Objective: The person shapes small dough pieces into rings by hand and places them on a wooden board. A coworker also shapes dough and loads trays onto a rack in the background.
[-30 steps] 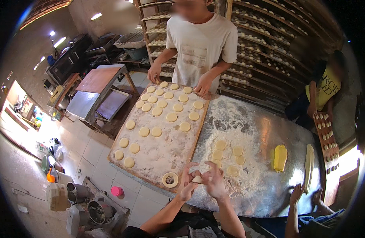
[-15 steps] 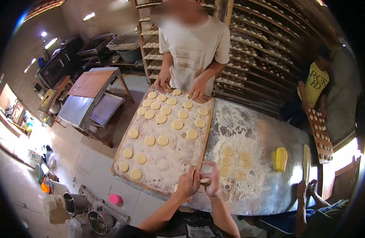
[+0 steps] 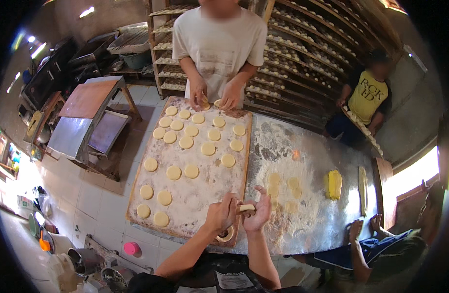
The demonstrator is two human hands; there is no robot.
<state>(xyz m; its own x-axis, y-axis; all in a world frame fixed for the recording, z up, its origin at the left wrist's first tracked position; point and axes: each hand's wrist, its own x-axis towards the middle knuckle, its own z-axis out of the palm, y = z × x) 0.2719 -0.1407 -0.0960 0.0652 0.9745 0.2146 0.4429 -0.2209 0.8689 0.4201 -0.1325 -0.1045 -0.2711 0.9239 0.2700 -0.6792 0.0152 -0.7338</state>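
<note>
Over the near right corner of the floured wooden board, I hold a pale dough round between both hands. My left hand is closed, its fingertips on the round's left side. The palm of my right hand faces up under the right side, thumb and index finger raised. Below my hands, at the board's near edge, lies another dough round with something dark in its middle, partly hidden by my left wrist. Several flat dough discs lie spread over the board.
Across the board a person in a white shirt handles discs. On the floured metal table lie thin discs, a yellow block and a dough strip. Another person's hands rest at the right edge; a yellow-shirted person carries a board.
My hands have turned the dough round, and my right palm now opens upward. The dark-centred round shows more. The yellow-shirted person has raised and tilted the carried board. The view has shifted.
</note>
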